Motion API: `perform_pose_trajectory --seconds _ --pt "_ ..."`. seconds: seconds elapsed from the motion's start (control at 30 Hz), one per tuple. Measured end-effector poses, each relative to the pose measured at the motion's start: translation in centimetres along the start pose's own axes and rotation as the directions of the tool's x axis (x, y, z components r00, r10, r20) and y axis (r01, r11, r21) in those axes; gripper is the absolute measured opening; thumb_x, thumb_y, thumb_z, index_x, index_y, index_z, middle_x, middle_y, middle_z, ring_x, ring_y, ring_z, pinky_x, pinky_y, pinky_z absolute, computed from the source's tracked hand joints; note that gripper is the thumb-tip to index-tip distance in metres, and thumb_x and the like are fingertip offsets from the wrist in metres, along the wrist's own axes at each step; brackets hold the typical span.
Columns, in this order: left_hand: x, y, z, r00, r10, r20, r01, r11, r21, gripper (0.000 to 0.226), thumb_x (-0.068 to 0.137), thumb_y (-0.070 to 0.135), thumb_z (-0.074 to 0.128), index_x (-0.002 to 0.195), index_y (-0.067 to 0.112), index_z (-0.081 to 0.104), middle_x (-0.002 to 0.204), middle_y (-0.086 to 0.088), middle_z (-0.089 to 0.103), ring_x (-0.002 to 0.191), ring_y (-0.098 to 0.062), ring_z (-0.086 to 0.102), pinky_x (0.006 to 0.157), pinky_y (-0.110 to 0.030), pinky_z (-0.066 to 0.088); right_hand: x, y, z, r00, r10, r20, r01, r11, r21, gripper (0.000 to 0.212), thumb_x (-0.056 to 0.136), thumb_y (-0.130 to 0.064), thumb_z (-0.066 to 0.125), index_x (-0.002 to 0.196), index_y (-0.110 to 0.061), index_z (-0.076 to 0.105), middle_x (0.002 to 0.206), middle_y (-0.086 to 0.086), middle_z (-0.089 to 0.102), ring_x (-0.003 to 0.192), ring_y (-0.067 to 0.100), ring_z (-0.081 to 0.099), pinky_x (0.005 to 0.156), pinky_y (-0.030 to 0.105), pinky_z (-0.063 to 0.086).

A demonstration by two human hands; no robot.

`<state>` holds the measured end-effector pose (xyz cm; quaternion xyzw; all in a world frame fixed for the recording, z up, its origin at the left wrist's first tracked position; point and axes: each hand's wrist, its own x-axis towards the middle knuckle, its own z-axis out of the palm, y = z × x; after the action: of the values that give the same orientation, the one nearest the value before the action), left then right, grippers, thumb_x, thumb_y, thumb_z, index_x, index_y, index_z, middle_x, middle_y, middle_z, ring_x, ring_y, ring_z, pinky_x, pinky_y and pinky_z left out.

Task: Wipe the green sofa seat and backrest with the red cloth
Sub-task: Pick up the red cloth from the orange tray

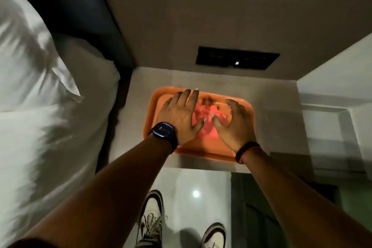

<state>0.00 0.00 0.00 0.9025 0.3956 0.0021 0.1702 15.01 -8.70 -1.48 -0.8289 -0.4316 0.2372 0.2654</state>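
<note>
The red cloth point(207, 121) lies crumpled in an orange tray point(155, 102) on a grey bedside surface. My left hand point(179, 116), with a dark watch on the wrist, hovers over the tray's left half with fingers spread. My right hand point(234, 125), with a black band on the wrist, hovers over the tray's right half, fingers spread and slightly curled. Both hands are just above or touching the cloth; neither grips it. A dark green edge point(354, 205) at the lower right may be the sofa; I cannot tell.
A bed with a white pillow and sheets point(36, 106) fills the left side. A black panel point(236, 58) is set in the wall behind the tray. White shelving point(330, 119) stands at the right. My shoes point(152, 219) stand on glossy floor below.
</note>
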Motion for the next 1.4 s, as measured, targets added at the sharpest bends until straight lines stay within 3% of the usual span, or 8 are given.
perform_pose_trajectory --seconds 0.13,0.33,0.43,0.6,0.8,0.93,1.17,1.4 --pt "1.3 -1.2 3.9 0.999 0.000 0.044 0.000 1.000 -0.001 0.080 0.084 0.052 0.044 0.147 0.012 0.018 0.151 -0.017 0.030 0.136 -0.034 0.029 0.112 -0.049 0.028 2.2 3.1 3.8 0.966 0.258 0.029 -0.259 0.966 0.027 0.053 0.074 -0.037 0.067 0.120 -0.020 0.047 0.120 0.013 0.056 0.107 0.031 0.056 0.089 0.036 0.045" --pt "1.9 -2.6 7.1 0.994 0.046 0.098 -0.050 0.998 0.039 0.083 0.083 0.056 0.039 0.148 0.012 0.014 0.153 -0.016 0.026 0.138 -0.033 0.025 0.114 -0.046 0.024 4.3 5.7 7.5 0.831 0.548 0.092 -0.546 0.836 -0.048 0.090 0.055 -0.049 0.083 0.122 -0.009 0.040 0.127 0.017 0.050 0.115 0.037 0.049 0.095 0.044 0.045" --pt "2.1 -2.8 7.4 0.991 0.060 0.119 -0.062 0.998 0.013 0.082 0.080 0.059 0.033 0.147 0.014 0.017 0.152 -0.015 0.028 0.136 -0.033 0.028 0.111 -0.046 0.026 5.1 6.0 8.2 0.812 0.570 0.124 -0.578 0.816 0.031 0.074 0.056 -0.042 0.085 0.114 -0.009 0.051 0.120 0.015 0.062 0.107 0.034 0.058 0.084 0.034 0.048" --pt "2.0 -2.1 6.6 0.991 0.075 0.114 -0.079 0.996 0.030 0.065 0.081 0.047 0.043 0.136 0.014 0.037 0.135 -0.014 0.045 0.115 -0.033 0.045 0.090 -0.046 0.043 4.3 5.9 7.5 0.860 0.468 0.203 -0.509 0.814 0.280 0.023 0.060 -0.023 0.081 0.079 -0.026 0.067 0.088 0.001 0.072 0.079 0.019 0.065 0.066 0.024 0.046" --pt "1.5 1.2 4.4 0.990 0.114 0.087 -0.114 0.993 0.003 0.053 0.082 0.040 0.055 0.126 0.011 0.046 0.125 -0.018 0.051 0.106 -0.037 0.049 0.085 -0.048 0.045 1.5 6.2 2.0 0.920 0.379 0.100 -0.381 0.801 0.462 0.032 0.068 -0.006 0.070 0.092 -0.023 0.060 0.083 -0.006 0.066 0.084 0.022 0.064 0.070 0.030 0.052" --pt "1.2 6.7 1.6 0.981 0.182 0.070 -0.181 0.983 -0.014 0.059 0.081 0.049 0.040 0.122 0.009 0.050 0.121 -0.019 0.054 0.102 -0.038 0.051 0.083 -0.048 0.047 -2.3 6.2 -4.1 0.904 0.426 -0.040 -0.322 0.739 0.592 0.033 0.066 0.000 0.070 0.094 -0.011 0.056 0.086 0.006 0.066 0.081 0.025 0.064 0.073 0.036 0.053" --pt "-0.5 21.3 -1.8 0.870 0.487 0.075 -0.482 0.873 -0.071 0.056 0.082 0.047 0.040 0.116 0.005 0.054 0.118 -0.016 0.058 0.104 -0.036 0.052 0.087 -0.048 0.044 -12.6 8.1 -16.2 0.786 0.554 -0.276 -0.116 0.570 0.813 0.045 0.067 0.016 0.065 0.099 -0.014 0.053 0.084 -0.005 0.062 0.062 -0.009 0.060 0.060 0.009 0.050" --pt "-8.4 38.4 0.8 0.649 0.759 0.054 -0.744 0.648 -0.163 0.061 0.080 0.044 0.046 0.129 0.007 0.050 0.124 -0.017 0.057 0.109 -0.036 0.054 0.093 -0.044 0.045 -31.0 16.1 -25.0 0.447 0.787 -0.424 -0.017 0.482 0.876 0.033 0.072 0.022 0.057 0.097 0.001 0.061 0.077 0.000 0.063 0.055 -0.007 0.056 0.058 0.011 0.050"
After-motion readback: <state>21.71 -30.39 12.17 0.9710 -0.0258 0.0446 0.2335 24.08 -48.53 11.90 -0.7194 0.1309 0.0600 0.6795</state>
